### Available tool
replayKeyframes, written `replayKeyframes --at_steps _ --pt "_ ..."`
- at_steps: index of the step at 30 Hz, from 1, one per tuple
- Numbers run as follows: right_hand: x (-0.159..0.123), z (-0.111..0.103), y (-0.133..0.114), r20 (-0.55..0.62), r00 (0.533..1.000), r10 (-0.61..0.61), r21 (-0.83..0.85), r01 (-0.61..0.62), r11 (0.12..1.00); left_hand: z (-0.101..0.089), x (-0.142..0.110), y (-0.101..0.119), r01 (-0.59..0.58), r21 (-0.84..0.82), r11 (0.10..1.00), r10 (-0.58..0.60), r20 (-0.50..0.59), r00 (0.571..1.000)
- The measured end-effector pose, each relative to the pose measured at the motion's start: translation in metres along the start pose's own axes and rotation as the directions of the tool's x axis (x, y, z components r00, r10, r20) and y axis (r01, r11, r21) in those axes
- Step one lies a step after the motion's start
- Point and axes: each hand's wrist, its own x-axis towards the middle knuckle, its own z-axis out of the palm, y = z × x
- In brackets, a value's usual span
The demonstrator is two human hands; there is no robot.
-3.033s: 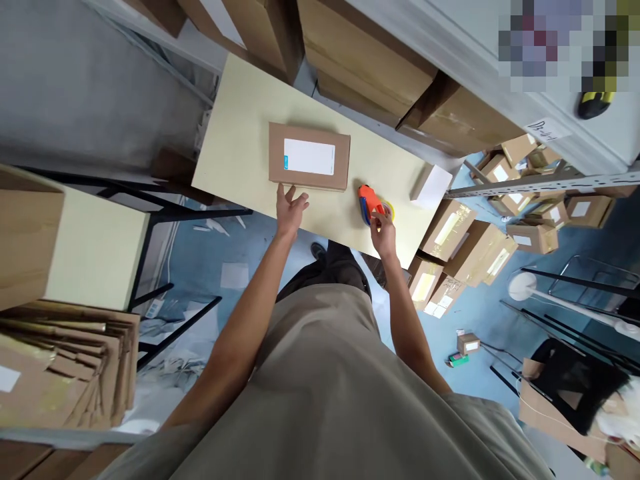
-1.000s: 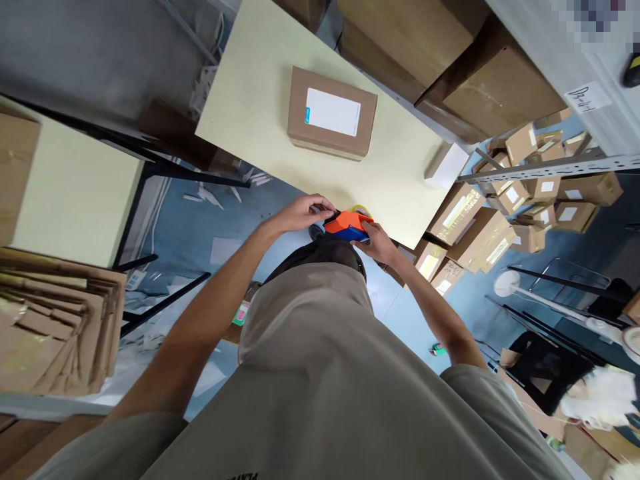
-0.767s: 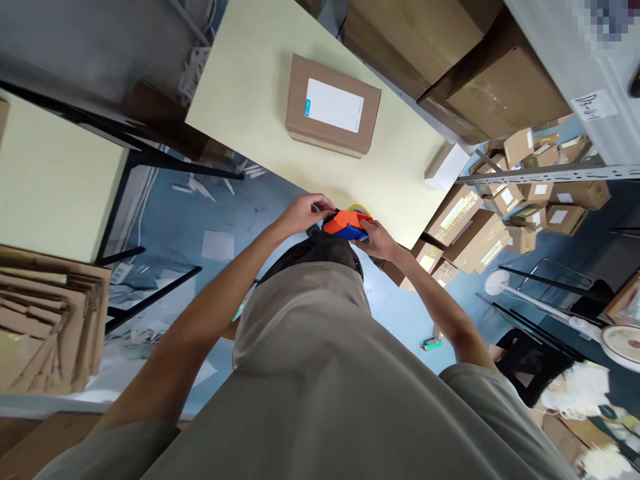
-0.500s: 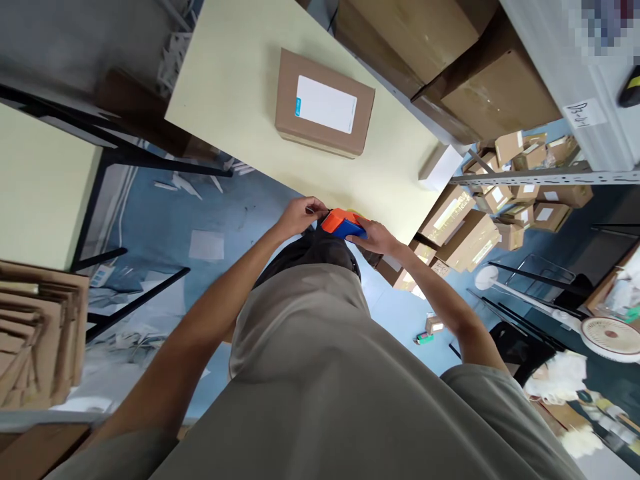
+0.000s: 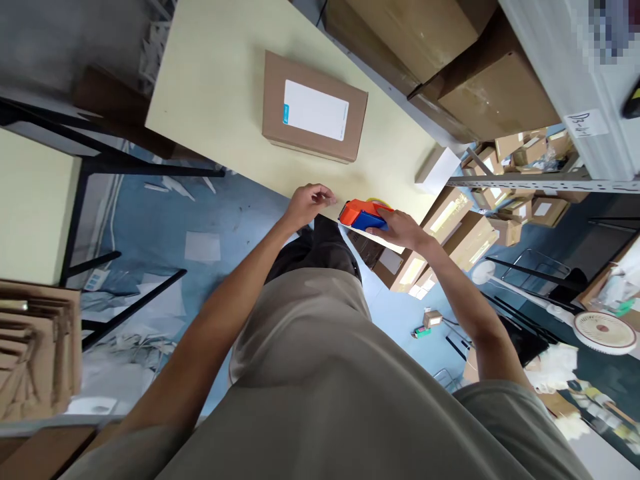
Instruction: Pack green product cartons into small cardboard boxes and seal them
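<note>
My right hand is closed round an orange and blue tape dispenser, held at the near edge of the pale table. A yellow curved rim shows behind the dispenser. A short gap to its left, my left hand has its fingers curled and the tips drawn together. Whatever may be between those fingertips is too small to make out. Beyond both hands, a brown cardboard box with a white label lies on the table, touched by neither hand.
A small white box stands at the table's right end. Large cartons fill the shelf behind. More parcels are stacked right of the table. Flattened cardboard leans at the left. A white fan stands at the right.
My right hand has moved right with the tape dispenser. My left hand has come away from its front end and risen slightly towards the table, leaving a gap between them.
</note>
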Motion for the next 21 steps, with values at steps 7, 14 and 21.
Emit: replayKeyframes --at_steps 7,14,21 --pt "0.010 0.010 0.030 -0.094 0.991 0.100 -0.069 -0.106 0.992 -0.027 0.021 -0.006 0.013 -0.036 0.999 -0.017 -0.116 0.993" --pt "0.054 0.021 0.048 -0.323 0.933 0.161 -0.097 -0.202 0.975 0.000 0.041 -0.004 -0.005 -0.048 0.999 -0.010 -0.315 0.949" --pt "0.086 0.032 0.057 -0.407 0.898 0.167 -0.056 -0.207 0.977 0.024 0.062 -0.013 0.001 -0.174 0.985 -0.085 -0.477 0.875"
